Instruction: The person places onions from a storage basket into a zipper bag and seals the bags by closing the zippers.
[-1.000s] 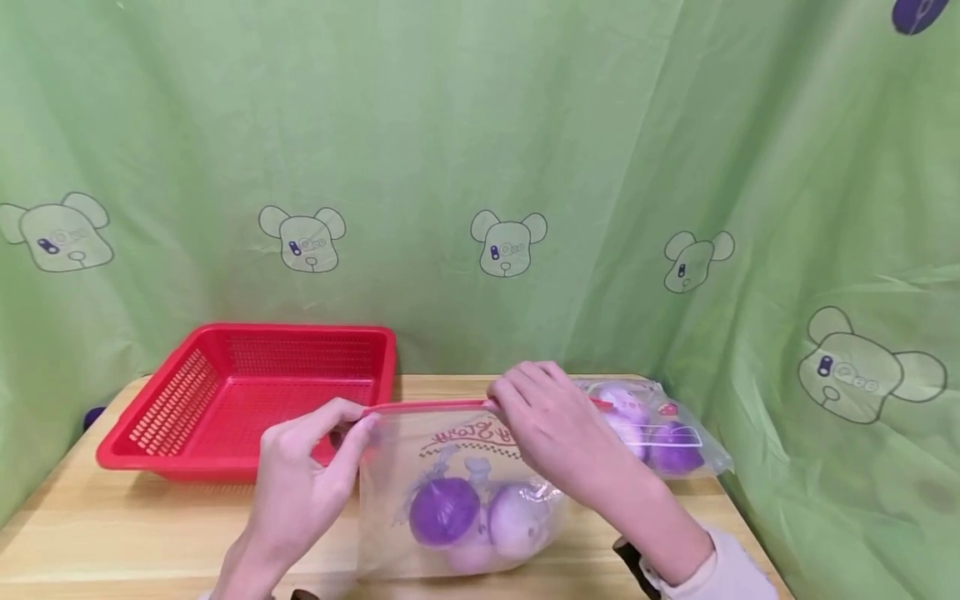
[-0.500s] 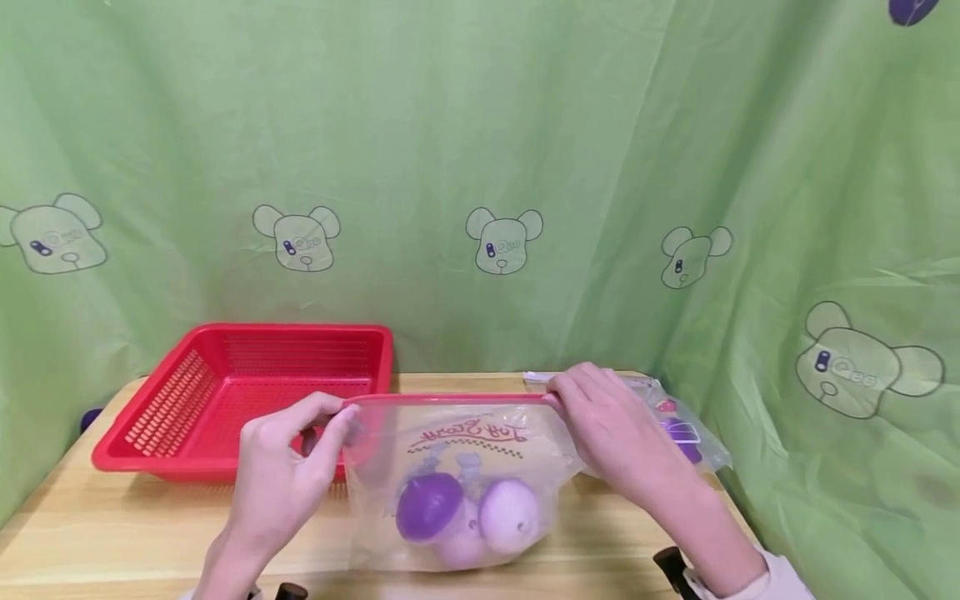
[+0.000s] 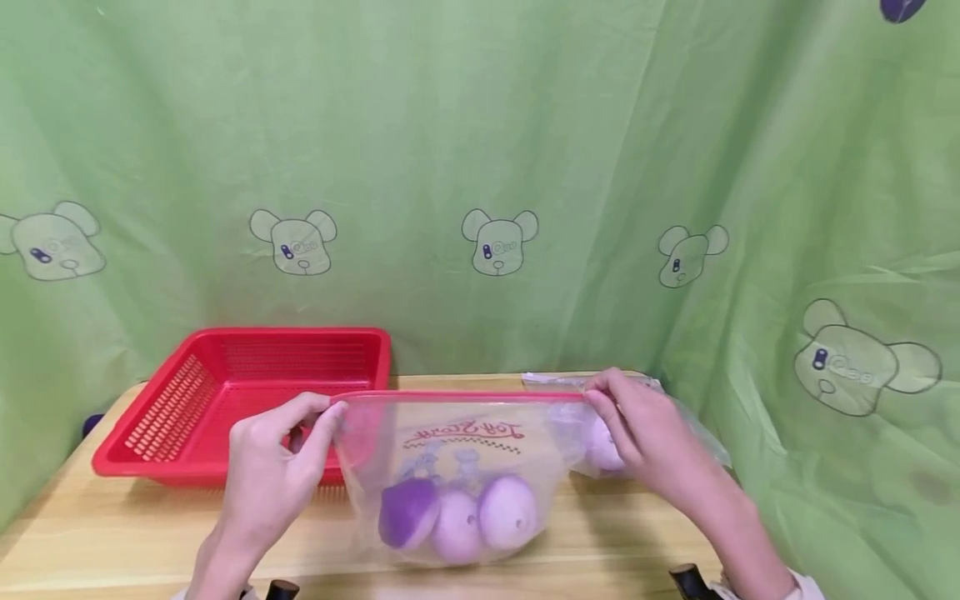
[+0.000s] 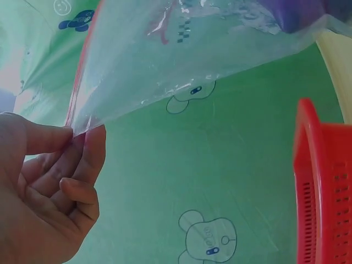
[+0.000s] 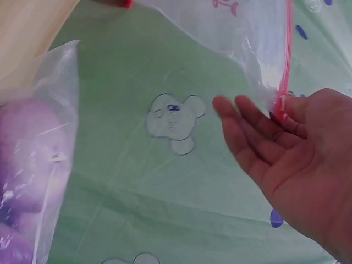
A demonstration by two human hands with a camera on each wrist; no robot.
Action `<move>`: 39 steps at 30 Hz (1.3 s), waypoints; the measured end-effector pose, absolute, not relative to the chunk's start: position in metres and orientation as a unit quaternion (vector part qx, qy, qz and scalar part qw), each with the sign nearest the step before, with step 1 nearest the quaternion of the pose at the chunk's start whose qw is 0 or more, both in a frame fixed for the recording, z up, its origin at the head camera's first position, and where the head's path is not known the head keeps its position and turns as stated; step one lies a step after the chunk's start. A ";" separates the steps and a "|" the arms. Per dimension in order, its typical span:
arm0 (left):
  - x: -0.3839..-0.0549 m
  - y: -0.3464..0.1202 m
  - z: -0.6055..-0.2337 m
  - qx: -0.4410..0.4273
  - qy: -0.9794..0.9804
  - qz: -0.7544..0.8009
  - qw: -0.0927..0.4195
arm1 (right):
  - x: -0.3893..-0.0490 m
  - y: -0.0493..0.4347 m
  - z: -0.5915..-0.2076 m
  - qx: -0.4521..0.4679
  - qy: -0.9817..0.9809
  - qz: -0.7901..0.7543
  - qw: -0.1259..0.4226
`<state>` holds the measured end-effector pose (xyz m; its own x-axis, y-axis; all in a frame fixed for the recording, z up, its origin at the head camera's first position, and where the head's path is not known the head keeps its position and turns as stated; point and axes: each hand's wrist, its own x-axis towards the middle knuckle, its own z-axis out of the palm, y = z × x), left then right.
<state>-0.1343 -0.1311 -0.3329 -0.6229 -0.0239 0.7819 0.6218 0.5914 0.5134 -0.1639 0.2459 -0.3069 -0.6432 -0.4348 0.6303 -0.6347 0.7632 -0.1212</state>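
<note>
A clear zip bag [image 3: 480, 458] with a red top strip and red lettering hangs between both hands in the head view. Inside it, at the bottom, lie a dark purple ball-like thing [image 3: 408, 512] and two paler ones, onion-like in look. My left hand [image 3: 273, 475] pinches the bag's left top corner between thumb and fingers. At the opposite corner my right hand [image 3: 656, 433] pinches the end of the red strip, its other fingers loosely bent in the right wrist view. The strip is stretched straight and level.
A red perforated basket [image 3: 247, 400] stands at the back left of the wooden table [image 3: 315, 546]. Behind my right hand lies a second clear bag [image 5: 60, 82] with similar purple things in it. Green curtain [image 3: 420, 167] closes off the back and sides.
My right hand has slid right along the red strip to the bag's corner, stretching the top edge out. My left hand has shifted slightly left. The purple things have spread into a row.
</note>
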 end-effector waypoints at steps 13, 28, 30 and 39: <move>-0.206 -0.136 -0.332 -0.151 -0.873 -0.363 0.290 | -0.244 0.236 -0.303 0.270 -0.912 0.238 0.199; -0.184 -0.132 -0.393 -0.220 -0.921 -0.175 0.269 | -0.288 0.235 -0.343 0.203 -0.944 0.219 0.139; -0.166 -0.138 -0.403 -0.230 -0.916 -0.154 0.290 | -0.259 0.236 -0.342 0.237 -0.937 0.203 0.157; -0.105 -0.167 -0.437 -0.235 -0.910 -0.069 0.335 | -0.144 0.251 -0.370 0.295 -0.921 0.079 0.243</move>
